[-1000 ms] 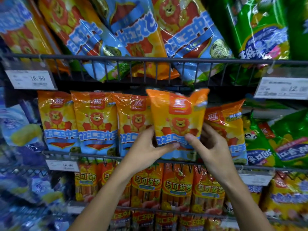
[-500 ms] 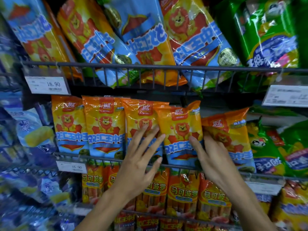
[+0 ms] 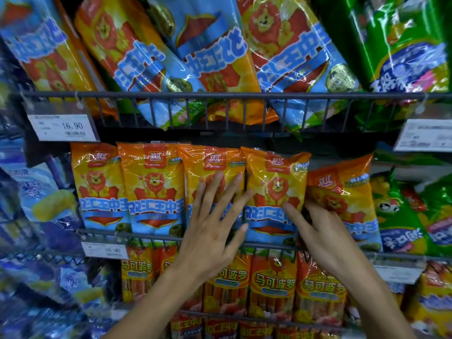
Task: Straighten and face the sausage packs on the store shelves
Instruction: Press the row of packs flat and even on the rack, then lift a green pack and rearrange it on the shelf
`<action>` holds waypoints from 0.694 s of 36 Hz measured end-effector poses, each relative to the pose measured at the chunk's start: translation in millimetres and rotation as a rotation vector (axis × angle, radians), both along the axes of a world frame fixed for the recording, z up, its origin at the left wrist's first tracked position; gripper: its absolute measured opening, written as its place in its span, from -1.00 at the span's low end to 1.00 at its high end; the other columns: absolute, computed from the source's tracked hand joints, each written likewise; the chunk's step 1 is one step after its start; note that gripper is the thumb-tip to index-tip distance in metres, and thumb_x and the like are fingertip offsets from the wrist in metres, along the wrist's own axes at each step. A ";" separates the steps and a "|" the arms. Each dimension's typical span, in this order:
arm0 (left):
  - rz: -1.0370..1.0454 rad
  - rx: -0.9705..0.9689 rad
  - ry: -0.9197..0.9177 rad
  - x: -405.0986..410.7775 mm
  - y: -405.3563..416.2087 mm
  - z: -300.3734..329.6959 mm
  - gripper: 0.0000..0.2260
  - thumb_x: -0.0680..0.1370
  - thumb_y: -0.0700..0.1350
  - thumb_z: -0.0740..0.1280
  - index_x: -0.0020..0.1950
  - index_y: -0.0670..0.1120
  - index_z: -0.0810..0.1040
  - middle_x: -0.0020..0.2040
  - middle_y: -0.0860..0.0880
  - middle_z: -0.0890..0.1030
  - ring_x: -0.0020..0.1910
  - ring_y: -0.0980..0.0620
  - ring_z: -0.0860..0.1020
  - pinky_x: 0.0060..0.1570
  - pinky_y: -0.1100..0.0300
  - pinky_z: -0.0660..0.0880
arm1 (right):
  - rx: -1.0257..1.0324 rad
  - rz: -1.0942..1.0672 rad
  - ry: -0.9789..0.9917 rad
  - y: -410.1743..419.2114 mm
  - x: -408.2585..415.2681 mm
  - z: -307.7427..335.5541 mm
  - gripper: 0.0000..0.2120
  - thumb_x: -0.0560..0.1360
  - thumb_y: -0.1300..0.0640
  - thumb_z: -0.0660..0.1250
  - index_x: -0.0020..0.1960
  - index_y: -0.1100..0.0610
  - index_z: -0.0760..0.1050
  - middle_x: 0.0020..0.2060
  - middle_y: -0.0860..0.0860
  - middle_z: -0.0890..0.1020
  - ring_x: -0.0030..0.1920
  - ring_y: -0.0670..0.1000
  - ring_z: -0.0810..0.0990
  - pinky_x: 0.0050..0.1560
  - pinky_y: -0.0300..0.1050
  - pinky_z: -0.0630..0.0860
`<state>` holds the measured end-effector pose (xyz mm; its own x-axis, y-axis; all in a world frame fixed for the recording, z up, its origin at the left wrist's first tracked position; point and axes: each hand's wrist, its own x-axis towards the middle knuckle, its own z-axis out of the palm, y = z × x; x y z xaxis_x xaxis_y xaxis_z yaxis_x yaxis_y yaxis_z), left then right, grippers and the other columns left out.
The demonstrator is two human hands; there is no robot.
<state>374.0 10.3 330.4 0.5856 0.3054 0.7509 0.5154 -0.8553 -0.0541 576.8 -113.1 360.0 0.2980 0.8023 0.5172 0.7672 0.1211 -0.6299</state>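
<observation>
Several orange lion-print sausage packs stand in a row on the middle wire shelf (image 3: 102, 233). My left hand (image 3: 212, 228) lies flat with straight fingers on the third pack (image 3: 210, 165). My right hand (image 3: 315, 228) grips the right edge of the fourth pack (image 3: 274, 192), thumb on its front, fingers tucked behind between it and the fifth pack (image 3: 342, 192). The fourth pack stands upright and faces forward. The fifth pack leans to the right.
Large blue and orange packs (image 3: 195, 57) lie tilted on the upper shelf behind a wire rail (image 3: 220, 95). Green packs (image 3: 411, 216) stand at the right. Long orange sausage packs (image 3: 271, 282) fill the shelf below. Price tags (image 3: 62, 127) hang on the rails.
The pack I held in front of the shelf has gone back into the row and stands upright. My left hand let go of it and spread flat on the pack to its left.
</observation>
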 end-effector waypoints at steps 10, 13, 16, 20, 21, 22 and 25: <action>0.172 0.076 0.108 -12.3 15.4 1.7 -0.42 0.73 0.21 0.08 0.72 0.10 0.04 0.73 -0.03 -0.02 0.70 -0.21 -0.08 0.64 -0.19 -0.10 | -0.028 0.043 0.273 20.9 -10.8 -13.4 -0.51 0.52 -0.37 0.18 0.27 -0.08 0.51 -0.03 -0.25 0.66 0.01 -0.16 0.64 0.02 -0.07 0.59; 0.159 0.084 0.119 -14.2 15.0 4.8 -0.42 0.73 0.21 0.09 0.72 0.11 0.04 0.73 -0.04 -0.02 0.70 -0.23 -0.09 0.64 -0.19 -0.12 | -0.084 0.065 0.291 20.6 -8.5 -10.8 -0.51 0.50 -0.41 0.15 0.27 -0.15 0.48 0.06 -0.21 0.66 0.08 -0.19 0.64 0.10 -0.12 0.62; 0.102 0.052 0.063 -8.8 8.8 7.9 -0.42 0.73 0.18 0.14 0.71 0.13 0.06 0.73 -0.03 -0.02 0.69 -0.23 -0.11 0.64 -0.21 -0.15 | -0.147 0.047 0.280 15.8 -2.8 -7.3 -0.51 0.46 -0.45 0.12 0.15 -0.14 0.49 0.01 -0.19 0.65 0.04 -0.17 0.63 0.05 -0.19 0.58; -0.001 0.037 -0.034 4.5 0.6 18.0 -0.41 0.72 0.14 0.17 0.71 0.07 0.08 0.73 -0.01 0.01 0.70 -0.22 -0.10 0.64 -0.18 -0.18 | -0.201 -0.021 0.254 14.4 -3.5 -3.2 -0.53 0.53 -0.39 0.13 0.14 -0.06 0.51 0.00 -0.05 0.65 0.02 -0.07 0.63 0.06 -0.08 0.56; -0.014 0.056 -0.015 8.8 0.2 21.5 -0.42 0.73 0.14 0.16 0.72 0.06 0.08 0.73 -0.01 0.01 0.70 -0.21 -0.09 0.64 -0.18 -0.16 | -0.202 -0.011 0.281 14.0 -3.5 -2.7 -0.50 0.53 -0.41 0.12 0.18 -0.07 0.53 0.04 -0.11 0.64 0.07 -0.11 0.62 0.10 -0.12 0.54; -0.013 0.073 0.021 12.8 0.8 24.8 -0.42 0.74 0.15 0.14 0.72 0.05 0.06 0.73 -0.02 0.00 0.70 -0.19 -0.08 0.64 -0.18 -0.15 | -0.191 0.015 0.326 13.4 -3.3 -2.3 -0.47 0.53 -0.44 0.11 0.22 -0.10 0.54 0.08 -0.20 0.63 0.11 -0.19 0.60 0.15 -0.16 0.50; 0.057 0.098 0.128 19.8 6.7 29.6 -0.45 0.76 0.19 0.02 0.72 0.06 0.02 0.73 -0.03 -0.05 0.70 -0.14 -0.08 0.64 -0.19 -0.14 | -0.111 0.076 0.442 11.1 -3.7 -2.1 -0.45 0.50 -0.51 0.03 0.14 -0.20 0.59 -0.02 -0.40 0.62 0.05 -0.40 0.55 0.16 -0.26 0.44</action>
